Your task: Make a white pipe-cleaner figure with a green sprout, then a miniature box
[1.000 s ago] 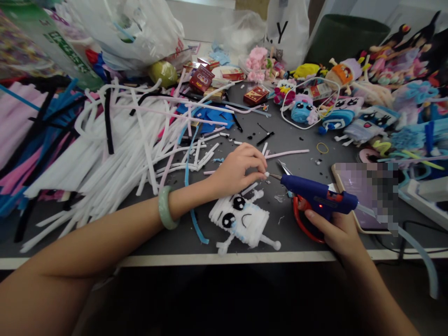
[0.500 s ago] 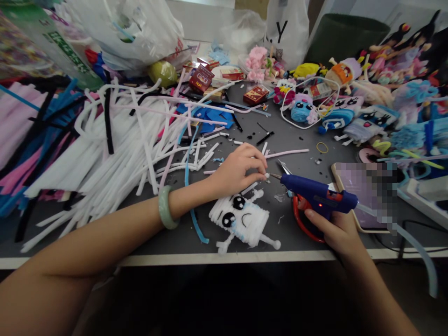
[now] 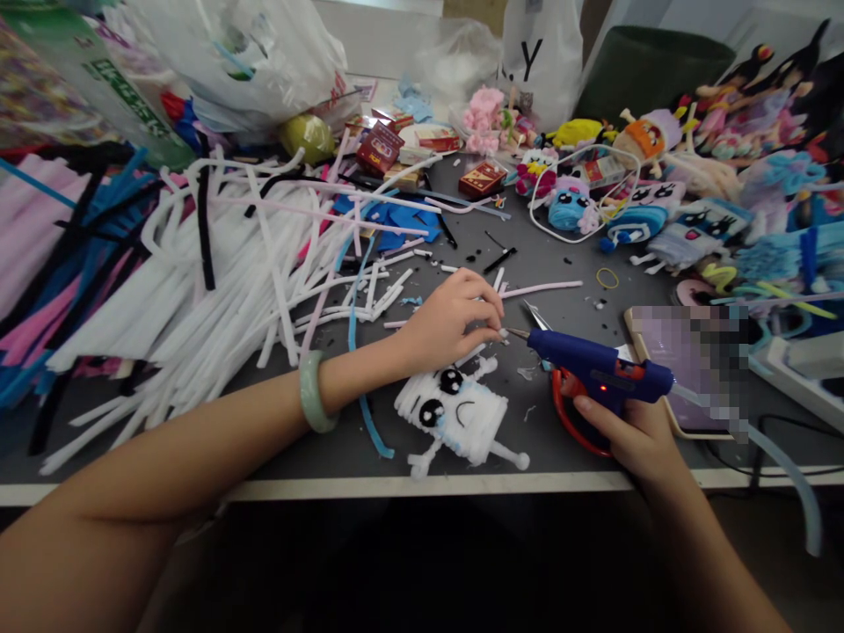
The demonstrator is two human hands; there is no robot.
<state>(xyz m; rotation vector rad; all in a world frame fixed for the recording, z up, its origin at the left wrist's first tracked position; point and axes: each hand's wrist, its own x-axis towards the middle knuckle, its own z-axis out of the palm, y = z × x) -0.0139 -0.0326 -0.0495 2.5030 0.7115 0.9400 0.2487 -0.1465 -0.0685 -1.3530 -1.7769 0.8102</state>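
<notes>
Still closed, left hand (image 3: 454, 321) on white bit (image 3: 504, 335), right hand (image 3: 636, 435) around glue gun (image 3: 586, 359)

Glue gun (image 3: 580, 356): dark blue body, orange-red trigger (image 3: 572, 384), small red light (image 3: 603, 388). Figure (image 3: 471, 426): white, black eyes with white spots, dark curved mouth, light blue patches below the eyes. Bracelet (image 3: 315, 393): pale green, faintly mottled. Heaped strips (image 3: 217, 308): mainly white, with black, blue and pink among them. Loose strip (image 3: 373, 431): light blue. Scissors handle (image 3: 565, 426): red. Tabletop (image 3: 547, 255): dark grey; its front edge (image 3: 462, 486): off-white. Small box (image 3: 380, 147): dark red, yellowish lettering. Standing bag (image 3: 557, 83): whitish, printed with a black "Y". Rubber band (image 3: 607, 288): yellow. Phone (image 3: 663, 352): cream rim, mauve screen, part pixelated. Large container (image 3: 652, 75): dark green
</notes>
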